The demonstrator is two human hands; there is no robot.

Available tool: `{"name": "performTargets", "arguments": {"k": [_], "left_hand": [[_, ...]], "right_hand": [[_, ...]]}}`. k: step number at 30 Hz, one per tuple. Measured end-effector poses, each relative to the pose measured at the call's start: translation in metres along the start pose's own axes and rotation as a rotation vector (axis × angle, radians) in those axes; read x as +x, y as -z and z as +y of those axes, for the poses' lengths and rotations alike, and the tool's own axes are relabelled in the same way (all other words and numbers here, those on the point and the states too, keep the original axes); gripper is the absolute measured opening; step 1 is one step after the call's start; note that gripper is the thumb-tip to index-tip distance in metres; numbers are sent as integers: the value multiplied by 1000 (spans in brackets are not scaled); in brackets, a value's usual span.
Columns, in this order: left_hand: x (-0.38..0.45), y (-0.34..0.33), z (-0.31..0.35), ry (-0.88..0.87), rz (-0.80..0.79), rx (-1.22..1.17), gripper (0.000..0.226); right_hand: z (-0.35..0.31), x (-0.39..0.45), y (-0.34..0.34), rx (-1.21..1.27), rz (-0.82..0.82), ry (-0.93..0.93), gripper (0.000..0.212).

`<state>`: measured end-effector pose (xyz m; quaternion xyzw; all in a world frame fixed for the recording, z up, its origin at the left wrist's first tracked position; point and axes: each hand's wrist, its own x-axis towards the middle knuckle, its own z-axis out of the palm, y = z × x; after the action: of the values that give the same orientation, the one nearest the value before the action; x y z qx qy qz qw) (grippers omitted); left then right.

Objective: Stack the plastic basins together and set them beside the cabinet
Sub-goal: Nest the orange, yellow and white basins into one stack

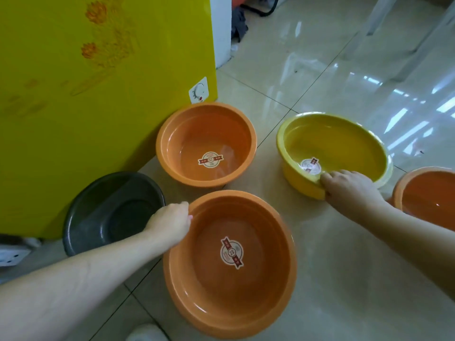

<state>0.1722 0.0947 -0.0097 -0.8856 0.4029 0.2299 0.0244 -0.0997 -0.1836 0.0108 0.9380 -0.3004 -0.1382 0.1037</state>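
Several plastic basins lie on the tiled floor. My left hand (170, 223) grips the left rim of the large orange basin (275, 286) nearest me. My right hand (349, 188) holds the near rim of the yellow basin (344, 141), which is tilted up on that side. A smaller orange basin (187, 143) stands against the yellow cabinet (98, 94). A dark grey basin (103, 212) sits at the cabinet's foot, left of my left hand. Another orange basin (428, 198) is cut off at the right edge.
The cabinet has a white dial panel (200, 91) at its lower corner. A white power strip (11, 254) lies at the far left. Dark cloth and a cable (240, 23) lie behind the cabinet. Glossy floor tiles (344, 279) stretch to the right.
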Motion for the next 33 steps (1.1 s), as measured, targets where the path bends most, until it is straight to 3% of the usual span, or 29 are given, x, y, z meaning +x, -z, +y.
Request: {"name": "performTargets", "arguments": {"k": [7, 12, 14, 16, 17, 19, 20, 22, 24, 26, 27, 29, 31, 33], "left_hand": [[29, -4, 41, 6, -91, -256, 22], [42, 11, 57, -9, -131, -413, 35], [42, 23, 51, -104, 22, -350, 27], [41, 31, 41, -206, 221, -145, 5], [44, 33, 35, -231, 278, 13, 25], [53, 31, 23, -235, 231, 204, 57], [56, 29, 19, -231, 182, 240, 58], [61, 24, 11, -256, 123, 286, 44], [63, 20, 6, -312, 169, 346, 29], [64, 21, 7, -378, 193, 421, 18], [64, 21, 8, -427, 188, 472, 14], [64, 24, 9, -498, 183, 524, 13], [66, 34, 11, -510, 274, 451, 15], [66, 50, 22, -532, 398, 342, 20]], "right_hand": [[-43, -51, 107, 245, 352, 97, 15], [-101, -99, 107, 321, 385, 247, 20], [-113, -108, 86, 323, 362, 313, 14], [-122, -113, 64, 318, 319, 353, 14], [-126, -114, 54, 312, 285, 362, 16], [-132, -115, 35, 277, 206, 389, 20], [-133, -113, 28, 247, 159, 405, 21], [-134, -109, 16, 190, 75, 459, 23], [-132, -105, 13, 138, -14, 524, 29], [-126, -100, 18, 197, -64, 539, 52], [-119, -98, 24, 272, -55, 523, 58], [-96, -90, 28, 377, 69, 412, 44], [-58, -79, 17, 432, 222, 152, 28], [-8, -74, -3, 414, 266, -169, 24]]}}
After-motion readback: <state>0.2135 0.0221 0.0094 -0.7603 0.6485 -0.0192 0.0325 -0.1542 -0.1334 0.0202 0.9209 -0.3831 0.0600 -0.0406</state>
